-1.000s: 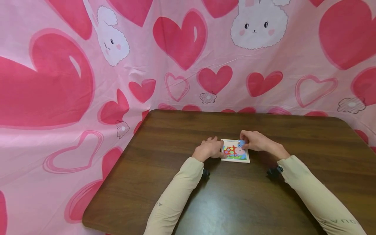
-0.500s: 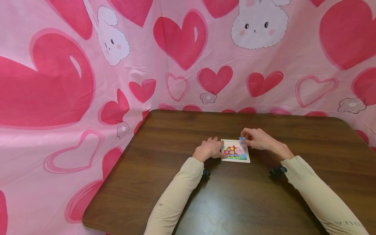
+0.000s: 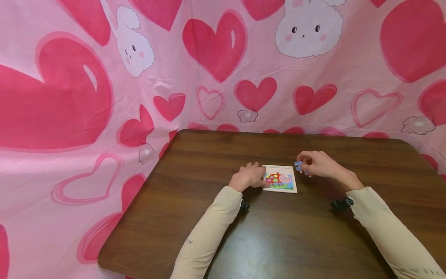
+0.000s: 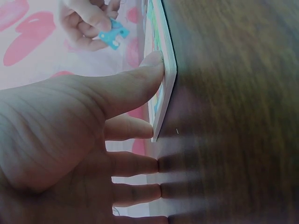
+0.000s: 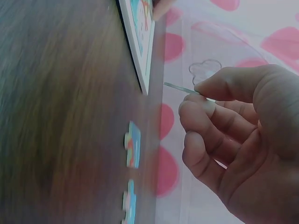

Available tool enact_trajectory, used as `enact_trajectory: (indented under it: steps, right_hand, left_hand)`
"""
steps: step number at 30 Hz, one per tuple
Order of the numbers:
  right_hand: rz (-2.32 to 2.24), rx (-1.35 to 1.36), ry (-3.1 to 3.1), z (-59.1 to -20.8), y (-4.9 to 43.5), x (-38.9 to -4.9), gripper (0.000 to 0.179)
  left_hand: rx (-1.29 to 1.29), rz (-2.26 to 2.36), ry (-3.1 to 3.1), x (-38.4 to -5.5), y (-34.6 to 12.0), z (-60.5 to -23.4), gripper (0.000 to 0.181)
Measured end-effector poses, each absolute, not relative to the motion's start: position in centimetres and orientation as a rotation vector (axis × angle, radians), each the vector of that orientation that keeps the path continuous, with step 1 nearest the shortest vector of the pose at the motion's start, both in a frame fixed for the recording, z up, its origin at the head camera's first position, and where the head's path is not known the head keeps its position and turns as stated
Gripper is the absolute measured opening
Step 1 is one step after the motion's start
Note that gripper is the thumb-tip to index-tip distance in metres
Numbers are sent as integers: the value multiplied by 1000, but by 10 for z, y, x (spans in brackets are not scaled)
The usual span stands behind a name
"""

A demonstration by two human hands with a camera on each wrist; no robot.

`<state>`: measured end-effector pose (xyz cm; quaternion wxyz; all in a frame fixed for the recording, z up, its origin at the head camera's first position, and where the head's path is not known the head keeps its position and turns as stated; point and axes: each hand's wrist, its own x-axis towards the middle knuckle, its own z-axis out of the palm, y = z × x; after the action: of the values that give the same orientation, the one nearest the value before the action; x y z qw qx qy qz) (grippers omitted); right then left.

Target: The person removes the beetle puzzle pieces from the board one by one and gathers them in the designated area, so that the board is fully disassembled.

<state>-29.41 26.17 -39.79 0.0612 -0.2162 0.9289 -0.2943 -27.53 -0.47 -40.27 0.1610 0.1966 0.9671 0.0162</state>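
Observation:
A small jigsaw puzzle tray (image 3: 278, 169) with a pale frame lies on the brown table. Its lower part shows a pink pig in a red dotted outfit; the strip along its far side is bare. My left hand (image 3: 248, 176) rests at the tray's left side, fingers spread and straight, fingertips down on the table and thumb on the frame. To the right of the tray, my right hand (image 3: 320, 164) pinches a blue puzzle piece (image 4: 113, 35) between thumb and fingers. That piece (image 5: 180, 87) is seen edge-on in the right wrist view, held above the table.
Two more puzzle pieces, one (image 5: 134, 144) nearer the tray and another (image 5: 130, 203) beyond it, lie on the table below my right hand. The dark wooden table (image 3: 216, 155) meets a pink cloth (image 3: 209, 108) with hearts and rabbits behind and at the left.
My right hand has lifted the blue piece off the tray's far right corner and carried it right, clear of the frame. My left hand has stayed in place.

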Motion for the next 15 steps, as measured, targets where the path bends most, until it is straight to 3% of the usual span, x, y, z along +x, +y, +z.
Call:
enact_trajectory:
  steps: [15]
  right_hand:
    - [-905,-591,2885,-391,290,-287,14]
  left_hand:
    - [553,35,2752,-276,-4,-403,69]
